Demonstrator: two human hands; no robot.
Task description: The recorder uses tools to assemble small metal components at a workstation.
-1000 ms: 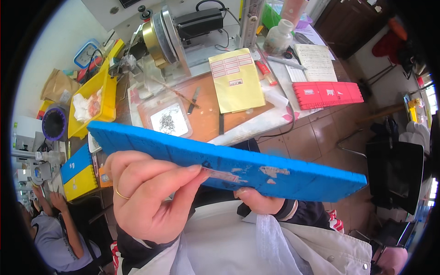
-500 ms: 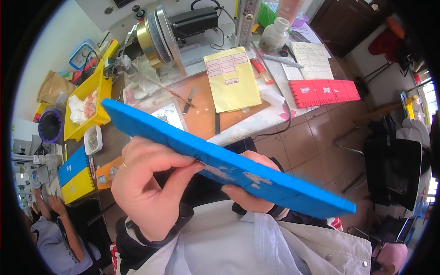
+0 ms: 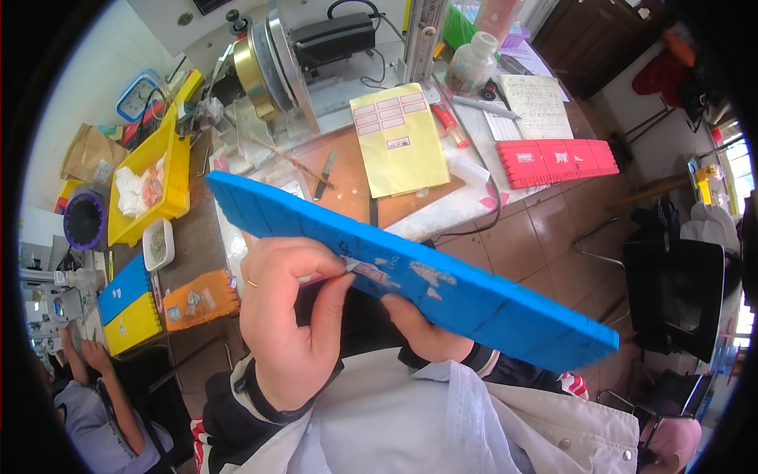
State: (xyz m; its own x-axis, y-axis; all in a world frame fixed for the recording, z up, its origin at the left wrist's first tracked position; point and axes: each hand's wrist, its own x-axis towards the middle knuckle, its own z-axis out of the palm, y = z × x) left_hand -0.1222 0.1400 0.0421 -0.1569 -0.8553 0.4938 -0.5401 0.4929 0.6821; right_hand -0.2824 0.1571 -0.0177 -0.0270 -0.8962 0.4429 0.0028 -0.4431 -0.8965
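A long blue foam-like board (image 3: 489,304) is held slantwise above my lap, its left end higher in view. Its face carries whitish torn paper patches and a small label (image 3: 369,272) with a red border. My left hand (image 3: 296,304) pinches the left corner of that label between thumb and forefinger, at the board's face. My right hand (image 3: 430,332) grips the board near its middle, thumb on the near face; its other fingers are hidden behind the board.
On the bench lie a yellow label sheet (image 3: 395,170), a red board (image 3: 557,162), an orange board (image 3: 197,302), a blue board (image 3: 124,286), and a yellow board (image 3: 133,325). A yellow bin (image 3: 170,193) and a grinding-wheel machine (image 3: 272,67) stand behind. A co-worker (image 3: 99,403) sits at left.
The blue board has shifted slightly right and turned its face more into view. My left hand has moved right with it, and more of the label and the orange board shows.
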